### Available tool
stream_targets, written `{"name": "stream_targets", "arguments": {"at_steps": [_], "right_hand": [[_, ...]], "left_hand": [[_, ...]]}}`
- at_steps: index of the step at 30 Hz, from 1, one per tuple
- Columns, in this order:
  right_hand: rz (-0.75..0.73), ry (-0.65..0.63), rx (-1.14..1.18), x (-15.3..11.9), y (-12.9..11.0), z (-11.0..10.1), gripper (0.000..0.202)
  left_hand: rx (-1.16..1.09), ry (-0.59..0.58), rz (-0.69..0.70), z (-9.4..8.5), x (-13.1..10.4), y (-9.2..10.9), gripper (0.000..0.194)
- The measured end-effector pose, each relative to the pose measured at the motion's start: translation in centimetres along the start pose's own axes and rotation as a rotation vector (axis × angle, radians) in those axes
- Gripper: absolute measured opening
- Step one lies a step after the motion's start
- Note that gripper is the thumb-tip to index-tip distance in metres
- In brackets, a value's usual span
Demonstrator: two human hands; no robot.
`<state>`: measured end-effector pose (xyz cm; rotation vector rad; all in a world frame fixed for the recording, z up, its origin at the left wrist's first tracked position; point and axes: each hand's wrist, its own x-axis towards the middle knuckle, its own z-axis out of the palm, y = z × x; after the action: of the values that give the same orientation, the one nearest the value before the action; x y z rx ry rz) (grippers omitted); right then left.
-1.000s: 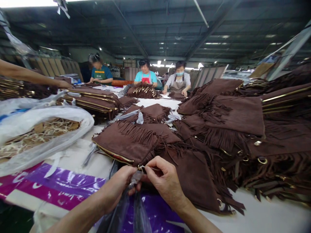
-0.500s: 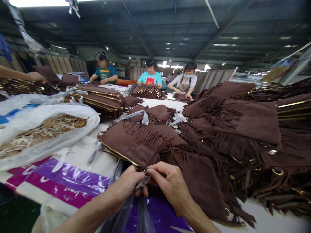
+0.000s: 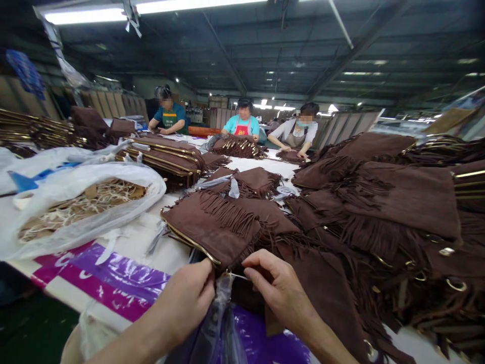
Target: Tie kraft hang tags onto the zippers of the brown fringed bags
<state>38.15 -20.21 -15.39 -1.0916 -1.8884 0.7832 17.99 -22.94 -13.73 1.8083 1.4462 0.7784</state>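
Note:
A brown fringed bag (image 3: 193,222) with a gold zipper (image 3: 191,244) lies in front of me, its near corner between my hands. My left hand (image 3: 189,290) is closed at that corner, beside the zipper end; its fingertips are partly hidden. Pinched in my right hand (image 3: 278,285) is a thin white string (image 3: 238,275), drawn taut from a small metal fitting at the corner. Below the right palm hangs a brown card tag (image 3: 273,323). Clear plastic wrapping (image 3: 223,290) hangs down between my hands.
A clear plastic bag (image 3: 151,194) of strung card tags (image 3: 94,207) lies left. Brown fringed bags (image 3: 409,202) are heaped right; a stack with gold zippers (image 3: 162,156) stands behind left. Purple plastic (image 3: 113,273) covers the table's near edge. Several co-workers (image 3: 242,124) work across the table.
My right hand has moved slightly away from the corner, and the white string now shows stretched. A co-worker's arm at the far left has gone from view. The view has shifted slightly.

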Motion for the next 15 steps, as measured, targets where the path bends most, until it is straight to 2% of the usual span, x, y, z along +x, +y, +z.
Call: {"name": "stream_targets", "arguments": {"at_steps": [2,4,6,9,12,15], "right_hand": [[-0.009,-0.050,0.064,0.1,-0.1,0.5,0.011],[-0.046,-0.030,0.099,0.3,-0.5,1.1,0.014],[-0.129,0.010,0.087,0.8,-1.0,1.6,0.015],[-0.228,-0.025,0.086,1.7,-1.8,2.1,0.014],[-0.226,-0.066,0.117,2.5,-2.1,2.3,0.014],[-0.162,-0.060,0.159,2.7,-1.9,2.6,0.019]], "left_hand": [[0.242,0.066,0.092,-1.2,-1.0,0.4,0.016],[0.278,0.107,0.129,-2.1,-1.3,1.1,0.019],[0.203,0.153,0.150,-2.6,-0.9,1.6,0.020],[0.008,0.162,0.138,-2.6,0.7,1.8,0.018],[-0.162,0.126,0.141,-2.1,1.9,1.6,0.016],[-0.258,0.114,0.165,-1.5,2.6,1.2,0.016]]}}
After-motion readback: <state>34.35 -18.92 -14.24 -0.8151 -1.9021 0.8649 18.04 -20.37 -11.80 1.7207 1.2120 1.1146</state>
